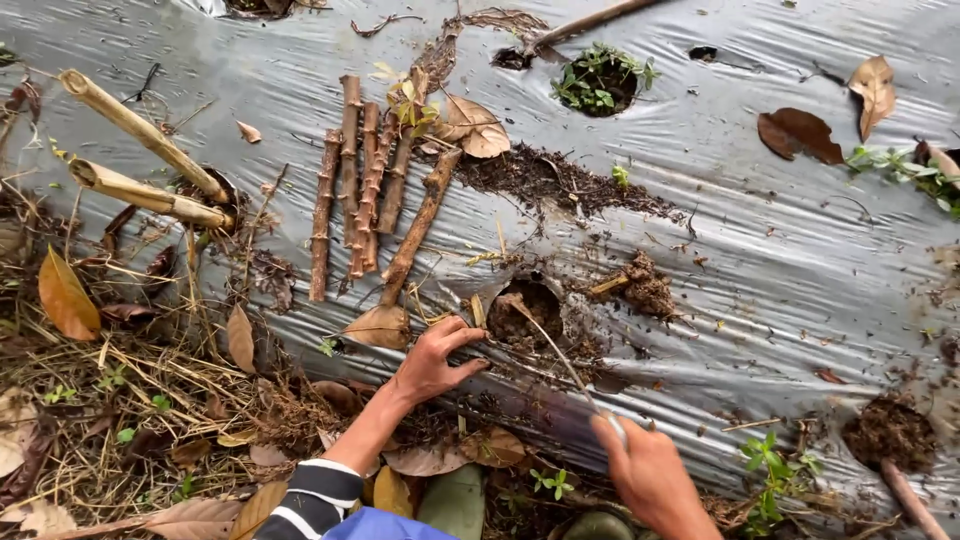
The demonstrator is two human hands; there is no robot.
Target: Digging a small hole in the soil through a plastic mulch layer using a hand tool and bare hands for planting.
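Silver plastic sheet (pixel 780 250) covers the ground over most of the frame, and I kneel at its lower edge. In the centre of the frame there is a hole (pixel 525 315) cut in the sheet, with dark soil inside. My right hand (pixel 650 475), at the lower right, is closed around the handle of a thin digging tool (pixel 555 350); the tip of the tool is in the soil of this hole. My left hand (pixel 432 355) lies just left of the hole, the fingers (pixel 462 335) spread apart and pressing on the sheet at the rim; it holds nothing.

How far the work is, I judge like this. The hole seems loosened already, because a small heap of soil (pixel 645 285) lies on the plastic just right of it. No cutting stands in it yet. The bundle of brown stem cuttings (pixel 365 190) lies on the sheet in the upper left part of the frame, well apart from my hands, and looks untouched. Two thick pale stalks (pixel 150 165) lie further left, beside another hole.

Other holes are visible: one at the top centre with small green weeds (pixel 600 80), and one at the lower right with a stick (pixel 905 490) in its soil. Dry leaves and straw lie at the lower left.
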